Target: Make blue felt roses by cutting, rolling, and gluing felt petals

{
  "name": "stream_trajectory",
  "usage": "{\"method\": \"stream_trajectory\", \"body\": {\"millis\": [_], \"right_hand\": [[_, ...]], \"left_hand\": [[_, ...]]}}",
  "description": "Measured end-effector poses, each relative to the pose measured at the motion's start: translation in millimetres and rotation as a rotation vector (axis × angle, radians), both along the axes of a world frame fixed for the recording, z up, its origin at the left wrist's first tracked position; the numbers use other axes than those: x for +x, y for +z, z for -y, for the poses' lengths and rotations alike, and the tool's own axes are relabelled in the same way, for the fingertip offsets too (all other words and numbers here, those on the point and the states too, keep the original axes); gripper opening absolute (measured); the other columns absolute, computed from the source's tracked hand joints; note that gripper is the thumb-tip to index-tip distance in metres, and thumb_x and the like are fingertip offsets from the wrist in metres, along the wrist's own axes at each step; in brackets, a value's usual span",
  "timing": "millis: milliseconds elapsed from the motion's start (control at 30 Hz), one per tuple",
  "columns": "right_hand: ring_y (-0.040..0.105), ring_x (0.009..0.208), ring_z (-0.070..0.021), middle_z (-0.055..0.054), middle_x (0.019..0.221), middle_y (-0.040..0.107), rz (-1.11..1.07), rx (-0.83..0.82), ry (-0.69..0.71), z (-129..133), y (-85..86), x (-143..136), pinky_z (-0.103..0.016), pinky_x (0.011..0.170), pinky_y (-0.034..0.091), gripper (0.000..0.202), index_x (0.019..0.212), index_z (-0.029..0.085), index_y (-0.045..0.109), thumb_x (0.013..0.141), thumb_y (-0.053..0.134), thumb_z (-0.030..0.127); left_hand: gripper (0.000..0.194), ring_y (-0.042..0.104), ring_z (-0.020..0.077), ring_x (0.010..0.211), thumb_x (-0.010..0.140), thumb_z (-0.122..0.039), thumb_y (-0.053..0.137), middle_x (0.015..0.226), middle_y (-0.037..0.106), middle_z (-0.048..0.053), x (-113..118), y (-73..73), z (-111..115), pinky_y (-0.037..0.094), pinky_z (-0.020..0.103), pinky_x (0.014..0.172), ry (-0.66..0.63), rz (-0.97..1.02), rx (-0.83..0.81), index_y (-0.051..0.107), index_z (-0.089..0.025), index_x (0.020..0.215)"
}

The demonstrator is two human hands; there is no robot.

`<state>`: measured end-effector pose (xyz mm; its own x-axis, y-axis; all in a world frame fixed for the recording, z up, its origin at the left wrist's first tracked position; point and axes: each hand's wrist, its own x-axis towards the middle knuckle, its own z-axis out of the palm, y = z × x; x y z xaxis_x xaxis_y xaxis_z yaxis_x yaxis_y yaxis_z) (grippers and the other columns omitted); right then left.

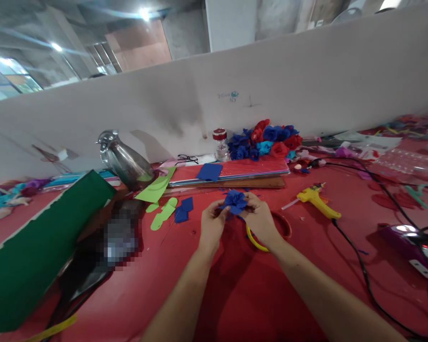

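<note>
A blue paper flower [235, 201] with layered petals is held between my two hands above the red table. My left hand [214, 218] pinches its left side, the thumb on the near petals. On the other side my right hand [258, 214] grips the petals with closed fingers. Under my right hand and wrist lie scissors [256, 241] with yellow and red handles, partly hidden. To the left of my left hand are small blue paper pieces [183, 210] and light green paper cut-outs [164, 213].
A yellow glue gun [317, 202] with a black cord lies at the right, near a purple power strip [413, 251]. Behind my hands are stacked paper sheets [249, 168], a glass jar [221, 146] and finished paper flowers [264, 140]. A metal jug [126, 161] and green board [46, 251] stand left.
</note>
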<state>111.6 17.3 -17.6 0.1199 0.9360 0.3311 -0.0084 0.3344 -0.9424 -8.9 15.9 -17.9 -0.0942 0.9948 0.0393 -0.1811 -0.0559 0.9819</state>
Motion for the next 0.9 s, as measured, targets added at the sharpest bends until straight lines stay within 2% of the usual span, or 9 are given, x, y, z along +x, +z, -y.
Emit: {"method": "stream_trajectory", "body": {"millis": [67,133,200,333,500,700,900], "right_hand": [[0.062,0.076,-0.0195,-0.005,0.082,0.070,0.043,0.004,-0.012,-0.2,-0.2,1.5,-0.030,0.070,0.049,0.014,0.071,0.020,0.072,0.071,0.066,0.032],[0.064,0.074,-0.0205,-0.005,0.079,0.072,0.117,-0.006,-0.020,-0.5,-0.5,3.7,-0.031,0.072,0.049,0.014,0.076,0.019,0.072,0.071,0.061,0.025],[0.064,0.074,-0.0210,-0.005,0.080,0.073,0.210,-0.004,-0.029,-0.7,-0.5,5.9,-0.031,0.072,0.048,0.018,0.078,0.018,0.073,0.071,0.056,0.019],[0.064,0.072,-0.0203,-0.006,0.081,0.074,0.346,0.061,-0.062,-0.6,-0.4,8.5,-0.030,0.070,0.048,0.021,0.075,0.019,0.072,0.070,0.052,0.013],[0.063,0.072,-0.0204,-0.007,0.084,0.074,0.415,0.144,-0.098,-0.9,-2.1,9.7,-0.030,0.070,0.048,0.025,0.075,0.019,0.072,0.071,0.050,0.009],[0.064,0.077,-0.0210,-0.009,0.086,0.073,0.466,0.208,-0.085,0.7,-1.7,10.8,-0.030,0.071,0.049,0.027,0.082,0.019,0.072,0.076,0.049,0.008],[0.063,0.076,-0.0209,-0.008,0.083,0.071,0.470,0.229,-0.079,0.0,-1.9,10.0,-0.030,0.071,0.049,0.021,0.079,0.019,0.070,0.081,0.050,0.011]], "left_hand": [[0.016,0.057,0.0131,0.067,0.070,-0.026,0.069,0.075,0.068,0.002,-2.8,3.2,1.9,0.046,0.025,0.067,0.134,-0.113,0.046,0.071,-0.018,0.084],[0.013,0.057,0.0133,0.071,0.076,-0.026,0.065,0.082,0.068,0.003,-5.5,9.1,5.3,0.047,0.026,0.069,0.252,-0.255,0.158,0.071,-0.019,0.084],[0.011,0.058,0.0139,0.074,0.079,-0.026,0.063,0.086,0.066,0.004,-6.7,16.2,9.5,0.047,0.026,0.071,0.291,-0.346,0.274,0.071,-0.020,0.082],[0.011,0.060,0.0145,0.078,0.081,-0.026,0.063,0.083,0.065,0.004,-4.7,24.9,15.9,0.048,0.026,0.071,0.222,-0.349,0.375,0.071,-0.020,0.080],[0.013,0.060,0.0142,0.074,0.080,-0.031,0.064,0.080,0.065,0.003,-2.2,19.9,15.4,0.048,0.025,0.069,0.125,-0.247,0.322,0.069,-0.018,0.082],[0.012,0.058,0.0131,0.072,0.077,-0.029,0.066,0.080,0.065,0.003,-1.8,16.5,13.9,0.047,0.025,0.067,0.150,-0.258,0.292,0.069,-0.018,0.081],[0.009,0.059,0.0135,0.070,0.077,-0.025,0.062,0.075,0.066,0.002,-2.8,19.7,14.1,0.047,0.025,0.067,0.168,-0.276,0.270,0.068,-0.018,0.076]]}}
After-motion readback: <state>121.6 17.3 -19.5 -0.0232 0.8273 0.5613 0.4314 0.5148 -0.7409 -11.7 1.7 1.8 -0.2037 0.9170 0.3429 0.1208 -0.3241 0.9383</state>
